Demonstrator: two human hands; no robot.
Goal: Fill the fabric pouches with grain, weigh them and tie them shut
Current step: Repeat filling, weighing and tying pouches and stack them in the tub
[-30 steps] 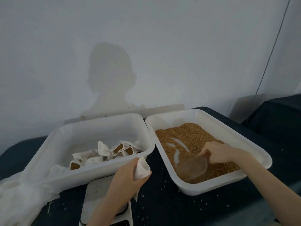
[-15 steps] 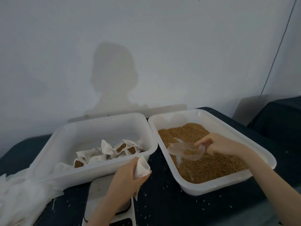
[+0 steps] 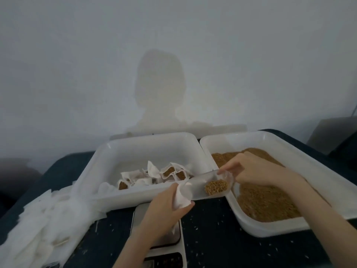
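My left hand (image 3: 164, 207) grips a white fabric pouch (image 3: 180, 199) above the small scale (image 3: 160, 236). My right hand (image 3: 257, 171) holds a clear plastic scoop (image 3: 204, 185) with a small heap of brown grain at its rear end. The scoop's front tip touches the mouth of the pouch. The right white tub (image 3: 309, 165) holds a bed of brown grain (image 3: 266, 200). The left white tub (image 3: 135, 151) holds several filled pouches (image 3: 166, 174).
A pile of empty white pouches (image 3: 42, 225) lies on the dark table at the left. Loose grains are scattered over the dark tabletop (image 3: 222, 244) around the scale. A pale wall rises right behind the tubs.
My right hand lifted the scoop with grain out of the right tub and carried it left to the pouch. My left hand stayed over the scale with the pouch.
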